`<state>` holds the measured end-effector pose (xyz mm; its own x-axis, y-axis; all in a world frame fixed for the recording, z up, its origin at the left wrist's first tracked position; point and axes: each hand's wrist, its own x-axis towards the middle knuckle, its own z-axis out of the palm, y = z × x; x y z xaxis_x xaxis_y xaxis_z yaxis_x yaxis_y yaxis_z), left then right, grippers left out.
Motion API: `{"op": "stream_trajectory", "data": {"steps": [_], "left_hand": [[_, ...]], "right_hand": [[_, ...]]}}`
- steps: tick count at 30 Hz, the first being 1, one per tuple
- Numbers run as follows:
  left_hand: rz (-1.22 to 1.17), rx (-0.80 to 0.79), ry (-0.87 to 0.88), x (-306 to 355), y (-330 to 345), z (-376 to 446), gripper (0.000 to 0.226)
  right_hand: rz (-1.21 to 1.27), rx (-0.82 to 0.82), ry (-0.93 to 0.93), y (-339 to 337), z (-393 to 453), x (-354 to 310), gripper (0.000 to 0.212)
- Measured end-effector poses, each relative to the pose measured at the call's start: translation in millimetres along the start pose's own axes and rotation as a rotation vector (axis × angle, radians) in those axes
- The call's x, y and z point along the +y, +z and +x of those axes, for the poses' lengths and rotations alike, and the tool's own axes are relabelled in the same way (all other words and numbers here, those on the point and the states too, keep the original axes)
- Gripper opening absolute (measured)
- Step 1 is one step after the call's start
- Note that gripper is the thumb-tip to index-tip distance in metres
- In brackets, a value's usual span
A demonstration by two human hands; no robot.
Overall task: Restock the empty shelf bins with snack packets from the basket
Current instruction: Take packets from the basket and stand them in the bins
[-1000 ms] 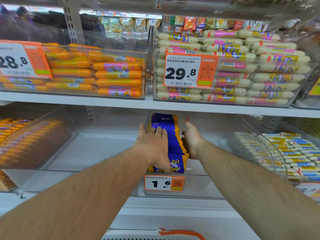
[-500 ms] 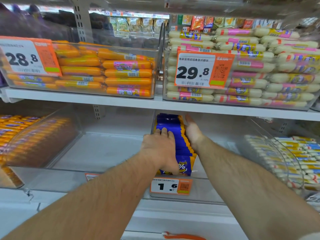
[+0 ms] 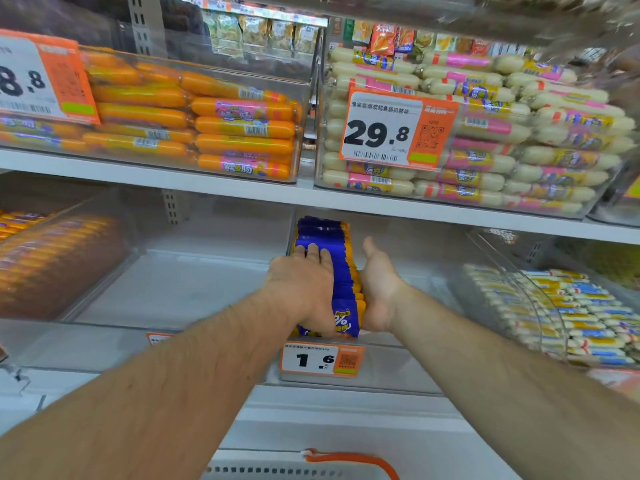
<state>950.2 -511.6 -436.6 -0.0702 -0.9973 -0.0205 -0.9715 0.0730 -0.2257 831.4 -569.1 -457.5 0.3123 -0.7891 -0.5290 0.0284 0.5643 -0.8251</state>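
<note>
Inside the clear bin [image 3: 408, 344], my left hand [image 3: 304, 289] grips the blue packets [image 3: 341, 271]. My right hand [image 3: 377, 289] presses them, fingers straight.

Above the hands, on the upper shelf, a clear bin of orange sausages [image 3: 221, 133] sits left of a bin of pale sausages [image 3: 512, 140] carrying a 29.8 price tag [image 3: 394, 128]. Just below the hands hangs a 1.6 price tag [image 3: 322, 360]. Right of them lie small white sticks [image 3: 588, 317].
</note>
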Motion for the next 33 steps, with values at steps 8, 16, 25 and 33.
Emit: {"op": "stream_trajectory", "data": {"steps": [8,16,25,33], "left_hand": [[0.003,-0.050,0.039,-2,-3,2,0.126],[-0.168,-0.108,0.200,-20,-20,-9,0.122],[-0.324,-0.015,0.270,-34,-15,-35,0.100],[-0.477,0.289,0.251,-27,-11,-79,0.102]], "right_hand": [[0.107,0.099,-0.004,2,-11,9,0.096],[-0.093,0.314,-0.054,-8,-13,9,0.097],[-0.366,0.350,-0.230,-4,-90,9,0.066],[-0.612,0.606,-0.875,27,-115,53,0.012]]}}
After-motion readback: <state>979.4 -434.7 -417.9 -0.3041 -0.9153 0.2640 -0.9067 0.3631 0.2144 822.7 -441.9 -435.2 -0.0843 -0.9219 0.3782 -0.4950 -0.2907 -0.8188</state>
